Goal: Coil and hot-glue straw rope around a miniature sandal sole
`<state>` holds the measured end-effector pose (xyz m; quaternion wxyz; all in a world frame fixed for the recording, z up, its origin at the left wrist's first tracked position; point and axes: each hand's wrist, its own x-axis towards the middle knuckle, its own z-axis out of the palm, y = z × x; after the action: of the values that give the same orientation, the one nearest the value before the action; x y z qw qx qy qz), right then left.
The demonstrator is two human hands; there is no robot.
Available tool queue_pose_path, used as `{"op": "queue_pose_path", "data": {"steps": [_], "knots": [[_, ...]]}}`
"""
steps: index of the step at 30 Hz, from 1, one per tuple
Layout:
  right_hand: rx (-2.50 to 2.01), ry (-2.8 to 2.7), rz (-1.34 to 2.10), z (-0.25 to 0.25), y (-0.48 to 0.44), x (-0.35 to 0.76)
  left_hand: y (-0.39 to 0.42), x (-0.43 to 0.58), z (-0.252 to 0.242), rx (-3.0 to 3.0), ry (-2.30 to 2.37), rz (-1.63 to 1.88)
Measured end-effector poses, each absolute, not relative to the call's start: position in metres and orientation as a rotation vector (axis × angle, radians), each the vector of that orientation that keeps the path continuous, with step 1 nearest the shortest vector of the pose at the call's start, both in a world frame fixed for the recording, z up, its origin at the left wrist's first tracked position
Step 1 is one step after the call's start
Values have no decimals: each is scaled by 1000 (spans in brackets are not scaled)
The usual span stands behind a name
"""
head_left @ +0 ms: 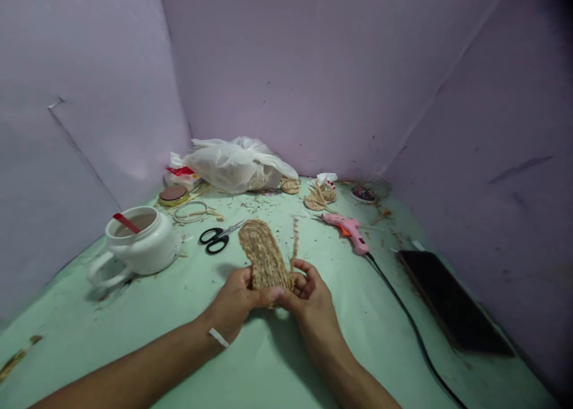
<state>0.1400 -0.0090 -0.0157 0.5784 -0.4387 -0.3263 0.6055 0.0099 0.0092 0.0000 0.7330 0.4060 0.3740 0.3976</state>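
Observation:
Between my two hands is a woven straw sole (265, 257), a long rounded piece of coiled braided fibre, tilted up from the table. My left hand (239, 298) grips its lower left side, thumb across the front. My right hand (308, 292) is closed on its lower right edge, the thumb pressed on the weave. A thin loose strand (295, 237) stands up from the right hand's fingers. Beyond the sole lie black-handled scissors (219, 239), and a pink glue gun (347, 230) rests to the right. The fingers behind the piece are partly hidden.
A white mug (147, 251) with a red stick stands at left, near a round tin (173, 195) and a wire ring (190, 212). A plastic bag (237, 164) and small woven pieces (320, 199) lie at the back. A black cord (412, 325) and phone (452, 301) are at right.

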Motion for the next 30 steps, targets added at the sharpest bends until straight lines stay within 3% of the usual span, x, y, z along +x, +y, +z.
{"op": "queue_pose_path", "data": {"steps": [4,9,11,14,20,30], "knots": [[-1147,-989,1420,-8,2,166,14,6,-4,744,901,869],[-1798,-1419,385,7,41,255,22,-6,-9,731,937,836],[-2095,-1489,158,9,56,284,24,-7,-12,770,896,836],[-2268,-1462,235,6,71,303,26,-9,-16,848,832,822],[-2163,-1351,485,-8,88,299,30,-11,-17,961,740,784],[-1400,-1064,1173,12,28,262,37,-13,-14,984,746,834]]}}
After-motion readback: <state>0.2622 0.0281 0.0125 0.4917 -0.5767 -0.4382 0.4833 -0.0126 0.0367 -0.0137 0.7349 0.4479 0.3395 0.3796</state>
